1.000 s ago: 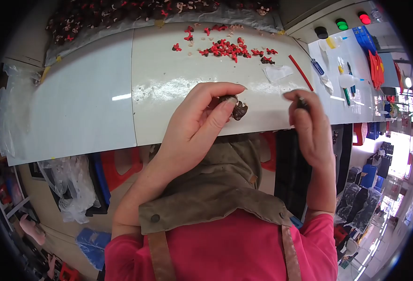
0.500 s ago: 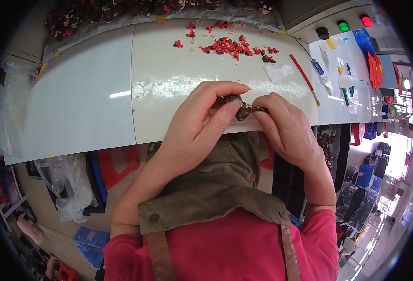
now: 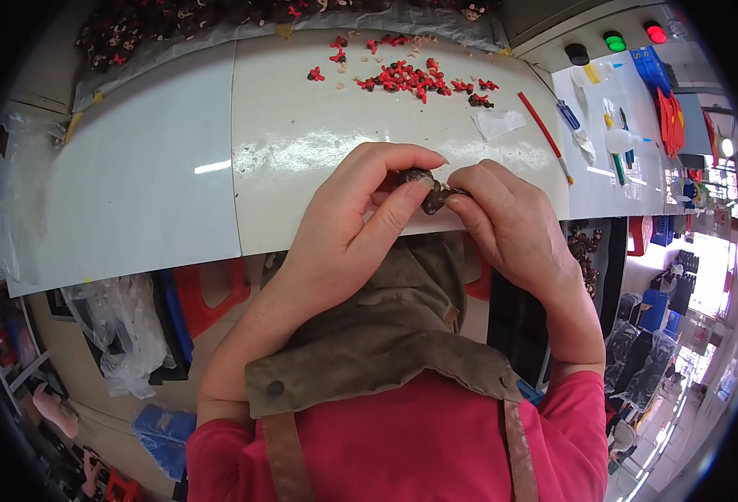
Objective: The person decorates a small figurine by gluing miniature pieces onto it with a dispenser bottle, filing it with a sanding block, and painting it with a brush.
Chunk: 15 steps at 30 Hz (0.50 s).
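Observation:
Near the table's front edge, my left hand (image 3: 369, 201) grips a small dark brown figure (image 3: 432, 201) between thumb and fingers. My right hand (image 3: 503, 209) pinches a small dark piece at the figure's right side; the fingertips hide most of that piece. Both hands are close together, with the figure between them. Beyond them on the white table (image 3: 302, 192) lies a scattered group of small red and dark pieces (image 3: 411, 79). A white paper scrap (image 3: 497, 124) and a red brush (image 3: 544, 134) rest to the right of that group.
Many brown figures (image 3: 185, 25) lie on a sheet along the back. A blue-handled screwdriver (image 3: 568, 115), pens and a white bottle (image 3: 618, 140) are at the right. Clear plastic (image 3: 122, 335) hangs over a bin below the table, near a red stool (image 3: 210, 297).
My right hand, apart at the right a second ago with a dark piece, has moved left to the figure. Since half a second ago its fingers have shifted slightly; my left hand keeps its hold.

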{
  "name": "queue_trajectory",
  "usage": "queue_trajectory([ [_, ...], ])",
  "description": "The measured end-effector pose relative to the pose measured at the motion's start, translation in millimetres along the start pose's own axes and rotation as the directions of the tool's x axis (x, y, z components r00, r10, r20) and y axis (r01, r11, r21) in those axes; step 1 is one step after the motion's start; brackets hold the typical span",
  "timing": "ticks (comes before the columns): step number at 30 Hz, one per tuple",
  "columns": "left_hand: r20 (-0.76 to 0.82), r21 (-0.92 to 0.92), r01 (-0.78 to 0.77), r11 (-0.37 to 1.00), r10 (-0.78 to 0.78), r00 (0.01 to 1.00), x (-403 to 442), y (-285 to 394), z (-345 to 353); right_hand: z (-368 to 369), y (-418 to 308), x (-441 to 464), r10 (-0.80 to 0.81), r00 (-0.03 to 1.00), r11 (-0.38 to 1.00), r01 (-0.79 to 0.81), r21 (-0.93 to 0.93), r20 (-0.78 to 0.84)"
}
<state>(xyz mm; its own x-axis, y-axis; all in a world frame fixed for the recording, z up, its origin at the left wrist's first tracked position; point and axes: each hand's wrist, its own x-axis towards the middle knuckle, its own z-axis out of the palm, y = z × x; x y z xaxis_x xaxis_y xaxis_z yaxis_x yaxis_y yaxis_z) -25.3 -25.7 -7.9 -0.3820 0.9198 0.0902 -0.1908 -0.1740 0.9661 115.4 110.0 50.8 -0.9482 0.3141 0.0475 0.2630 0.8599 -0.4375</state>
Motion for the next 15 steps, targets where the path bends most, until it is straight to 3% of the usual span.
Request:
queue_trajectory([
  [15,0.014,0.011,0.011,1.000,-0.011,1.000,-0.1,2.4,-0.2,-0.1,2.5,-1.1,-0.028,1.000,0.998,0.028,-0.061,-0.004],
])
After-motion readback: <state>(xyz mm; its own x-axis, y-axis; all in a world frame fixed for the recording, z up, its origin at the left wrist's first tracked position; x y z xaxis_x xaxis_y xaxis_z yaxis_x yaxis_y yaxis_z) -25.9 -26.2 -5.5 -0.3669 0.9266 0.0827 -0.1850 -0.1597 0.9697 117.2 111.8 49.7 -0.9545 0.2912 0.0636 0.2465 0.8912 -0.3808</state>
